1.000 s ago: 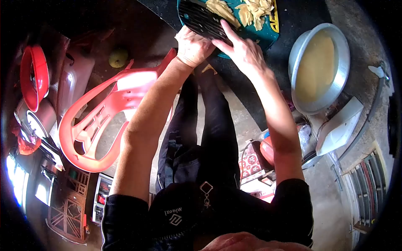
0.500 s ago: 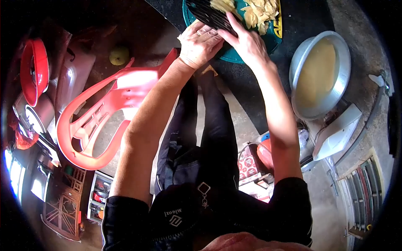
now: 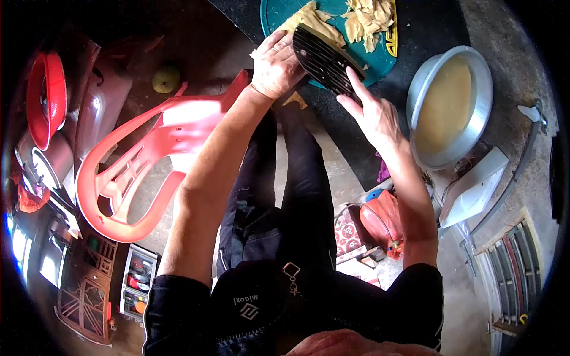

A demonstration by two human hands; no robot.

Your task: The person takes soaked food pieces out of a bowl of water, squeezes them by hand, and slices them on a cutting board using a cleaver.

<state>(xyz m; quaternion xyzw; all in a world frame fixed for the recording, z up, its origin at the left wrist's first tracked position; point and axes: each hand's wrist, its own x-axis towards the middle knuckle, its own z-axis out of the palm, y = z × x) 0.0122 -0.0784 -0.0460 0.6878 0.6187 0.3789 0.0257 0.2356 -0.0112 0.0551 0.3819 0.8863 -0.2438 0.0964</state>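
Observation:
A teal board (image 3: 279, 13) lies at the top of the view, bearing pale yellow sliced pieces (image 3: 363, 26) and a flatter yellowish piece (image 3: 314, 21). My left hand (image 3: 276, 65) rests at the board's near edge beside that piece, with its fingers close together; what they press on is partly hidden. In my right hand (image 3: 377, 115) is a dark, ridged, broad blade (image 3: 323, 59), gripped between thumb and fingers. It slants over the board's near edge, close to my left fingertips.
On the dark table (image 3: 409, 35), a metal basin (image 3: 481, 113) of yellowish liquid stands at the right. A red plastic chair (image 3: 89, 184) is at the left, near a round green fruit (image 3: 165, 79). A red bag (image 3: 380, 216) lies below my right forearm.
My right hand has moved right and toward me with the blade, uncovering more of the yellowish piece. My left hand has stayed near the board's edge.

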